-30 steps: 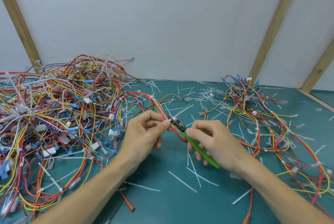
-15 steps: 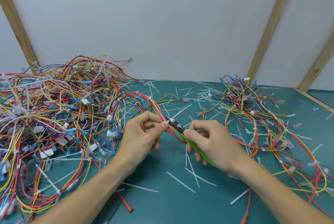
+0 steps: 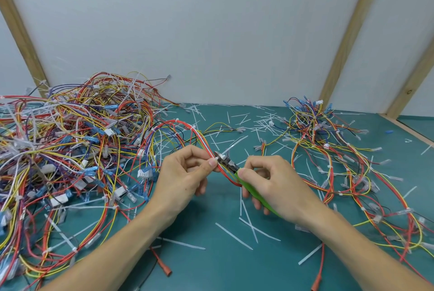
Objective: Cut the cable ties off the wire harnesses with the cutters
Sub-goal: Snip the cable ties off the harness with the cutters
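Both forearms converge; left grip (image 3: pixel 185 180) pinches, right grip (image 3: pixel 272 185) apparently curled.

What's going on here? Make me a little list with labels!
left hand: pinches the harness beside a tie
right hand: grips the cutters by green handles
cutter tip: at the harness, next to the left thumb
big pile: tangled wires on the left
small pile: wires on the right
cut ties: white strips scattered on the table
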Tool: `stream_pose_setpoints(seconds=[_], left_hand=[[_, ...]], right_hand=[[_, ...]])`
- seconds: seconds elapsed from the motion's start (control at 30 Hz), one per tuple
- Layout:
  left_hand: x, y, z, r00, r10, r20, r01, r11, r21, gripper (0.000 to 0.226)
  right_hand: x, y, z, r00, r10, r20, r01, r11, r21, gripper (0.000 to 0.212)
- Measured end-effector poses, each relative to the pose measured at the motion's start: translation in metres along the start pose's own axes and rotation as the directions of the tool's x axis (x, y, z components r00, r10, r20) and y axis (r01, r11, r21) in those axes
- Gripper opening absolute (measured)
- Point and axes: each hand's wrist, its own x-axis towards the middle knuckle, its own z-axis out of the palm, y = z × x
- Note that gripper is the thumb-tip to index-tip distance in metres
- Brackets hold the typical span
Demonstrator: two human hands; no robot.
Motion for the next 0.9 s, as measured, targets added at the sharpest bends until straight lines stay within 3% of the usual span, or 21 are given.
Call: stream_pose_setpoints(seconds=[0.47, 0.77, 0.9], left_hand=[[-0.0008, 0.0017, 0.0007, 1.0, 0.001, 0.01, -0.001, 1.0, -0.003, 0.031], [0.0001, 0.0, 0.0005, 1.0, -0.001, 0.002, 0.001, 1.0, 0.004, 0.013], [0.0005, 0.0007, -0.0007, 1.0, -0.026, 0.009, 0.026, 0.999, -0.046, 0.015]], right_hand=[[0.0, 0.0012, 0.0004, 1.0, -0.003, -0.005, 0.003, 1.0, -0.025, 0.03], [0.0024, 0.005, 0.0019, 1.0, -0.015, -0.008, 0.015, 1.0, -0.006, 0.029], [0.0087, 0.0063, -0.0002, 0.995, -0.005, -0.101, 0.015, 0.995, 0.094, 0.034]])
